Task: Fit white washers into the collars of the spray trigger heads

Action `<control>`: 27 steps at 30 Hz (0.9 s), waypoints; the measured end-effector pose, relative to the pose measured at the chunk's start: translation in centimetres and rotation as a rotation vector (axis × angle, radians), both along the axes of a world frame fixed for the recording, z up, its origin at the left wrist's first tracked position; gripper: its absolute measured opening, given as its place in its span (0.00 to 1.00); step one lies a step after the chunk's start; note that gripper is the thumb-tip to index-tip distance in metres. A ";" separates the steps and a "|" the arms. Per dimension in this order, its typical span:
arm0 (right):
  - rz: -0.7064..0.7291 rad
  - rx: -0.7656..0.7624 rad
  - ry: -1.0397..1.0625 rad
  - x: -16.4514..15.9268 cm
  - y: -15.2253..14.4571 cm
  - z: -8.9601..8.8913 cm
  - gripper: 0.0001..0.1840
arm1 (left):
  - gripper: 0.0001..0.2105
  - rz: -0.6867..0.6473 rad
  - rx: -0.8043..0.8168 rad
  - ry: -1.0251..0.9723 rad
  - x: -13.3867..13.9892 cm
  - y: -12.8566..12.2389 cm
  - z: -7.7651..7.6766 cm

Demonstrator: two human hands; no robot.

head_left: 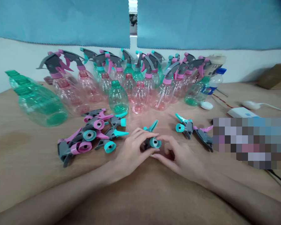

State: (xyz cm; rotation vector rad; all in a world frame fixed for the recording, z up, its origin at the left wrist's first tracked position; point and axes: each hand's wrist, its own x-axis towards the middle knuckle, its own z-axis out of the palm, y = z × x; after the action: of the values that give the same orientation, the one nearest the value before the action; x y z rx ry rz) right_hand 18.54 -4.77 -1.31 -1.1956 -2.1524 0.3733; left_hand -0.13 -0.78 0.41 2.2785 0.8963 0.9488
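Note:
A grey trigger spray head [155, 142] with a teal collar and teal trigger is held just above the table, its round collar opening facing me. My left hand [133, 148] is closed around its left side, thumb below and fingers above. From the right, my right hand [180, 153] curves its index finger and thumb about the collar, the index fingertip at the rim. To the left lies a pile of loose spray heads, among them a teal-collared one [110, 146] and a pink-collared one [85, 146]. Another teal spray head [184, 126] lies right of my hands.
Behind stand several clear pink bottles [140, 97] and green bottles [118, 97], many with spray heads on. Green bottles [42, 103] lean together at left. At right are a water bottle [215, 81], a white mouse [206, 105], cables and a cardboard box [275, 76].

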 end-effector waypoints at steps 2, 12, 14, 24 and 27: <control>-0.028 0.047 -0.046 0.1 0.0 0.2 0.17 | 0.13 0.017 0.001 0.000 0.1 0.0 0.1; -0.030 -0.072 0.096 -0.1 -0.1 0.2 0.19 | 0.14 0.017 0.044 -0.004 -0.1 0.0 -0.3; -0.032 -0.119 0.153 0.0 0.1 0.1 0.16 | 0.13 -0.013 0.045 0.002 -0.1 0.0 -0.3; -0.038 -0.144 0.216 0.4 0.5 0.0 0.13 | 0.13 -0.067 0.022 0.006 -0.2 -0.1 -0.2; -0.045 -0.159 0.206 0.5 0.5 0.1 0.14 | 0.13 -0.069 0.008 0.005 -0.2 -0.1 -0.2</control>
State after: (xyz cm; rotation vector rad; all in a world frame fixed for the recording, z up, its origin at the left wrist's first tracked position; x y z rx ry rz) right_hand 19.00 -4.25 -1.22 -1.2332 -1.9449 0.6299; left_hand -0.32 -0.83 0.24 2.3036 0.8123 0.9186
